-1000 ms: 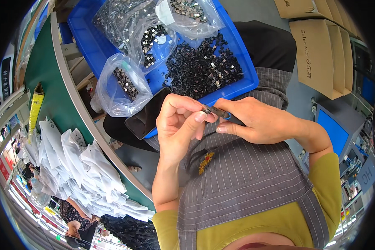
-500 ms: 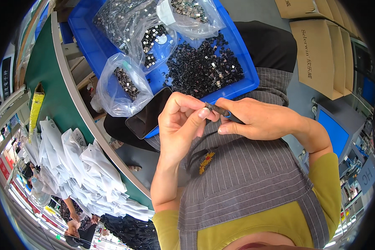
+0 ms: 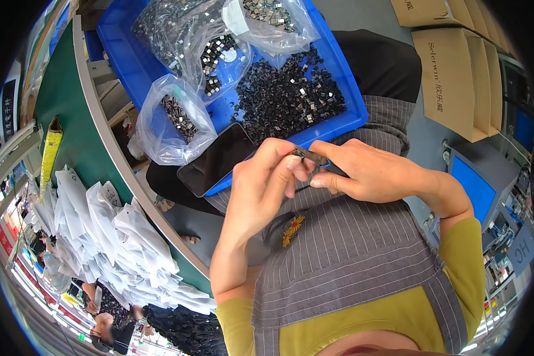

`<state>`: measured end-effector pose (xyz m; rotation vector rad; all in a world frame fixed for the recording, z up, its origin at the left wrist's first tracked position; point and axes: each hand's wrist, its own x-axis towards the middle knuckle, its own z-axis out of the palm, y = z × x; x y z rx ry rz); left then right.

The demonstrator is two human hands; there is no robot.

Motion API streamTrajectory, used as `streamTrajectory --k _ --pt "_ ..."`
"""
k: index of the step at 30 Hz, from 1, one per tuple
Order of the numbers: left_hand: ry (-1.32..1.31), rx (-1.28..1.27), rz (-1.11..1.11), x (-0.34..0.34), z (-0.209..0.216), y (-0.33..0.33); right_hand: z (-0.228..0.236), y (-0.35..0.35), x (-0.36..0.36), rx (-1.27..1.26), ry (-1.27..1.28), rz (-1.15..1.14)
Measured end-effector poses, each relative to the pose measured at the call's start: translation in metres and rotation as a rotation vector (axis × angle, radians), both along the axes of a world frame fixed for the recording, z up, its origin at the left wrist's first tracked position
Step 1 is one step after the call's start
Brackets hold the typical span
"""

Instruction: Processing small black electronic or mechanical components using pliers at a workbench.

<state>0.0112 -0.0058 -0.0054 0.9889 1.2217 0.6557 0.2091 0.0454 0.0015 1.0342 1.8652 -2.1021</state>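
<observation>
My right hand (image 3: 371, 172) is closed round a pair of small pliers (image 3: 315, 158) with dark jaws and a bit of blue at the handles. The jaws point left, to the fingertips of my left hand (image 3: 252, 193). Thumb and forefinger of that left hand pinch a tiny part at the jaws, mostly hidden by the fingers; its kind cannot be made out. Both hands are just past the near edge of a blue plastic tray (image 3: 355, 110), above my lap. A heap of small black parts (image 3: 288, 104) lies loose in the tray.
Clear plastic bags of small metallic pieces (image 3: 181, 121) lie in the tray. A dark phone-like slab (image 3: 216, 160) leans at its near corner. Left is a green table (image 3: 65, 118) with white pouches (image 3: 139, 237). Cardboard boxes (image 3: 457, 83) stand right. Another person's hand (image 3: 104, 320) shows lower left.
My left hand has shifted slightly, its fingers bunched closer round the plier tip. The pliers have turned a little in my right hand. The other person's hands at lower left have moved.
</observation>
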Motion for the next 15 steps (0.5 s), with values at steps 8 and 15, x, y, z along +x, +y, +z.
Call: streamTrajectory --k 8,15 --pt "0.523 0.855 -0.024 0.003 -0.013 -0.005 0.013 0.003 -0.003 0.001 -0.001 -0.001" --pt "0.342 0.518 -0.069 0.0 0.0 -0.007 0.006 0.0 0.007 0.102 0.057 0.041"
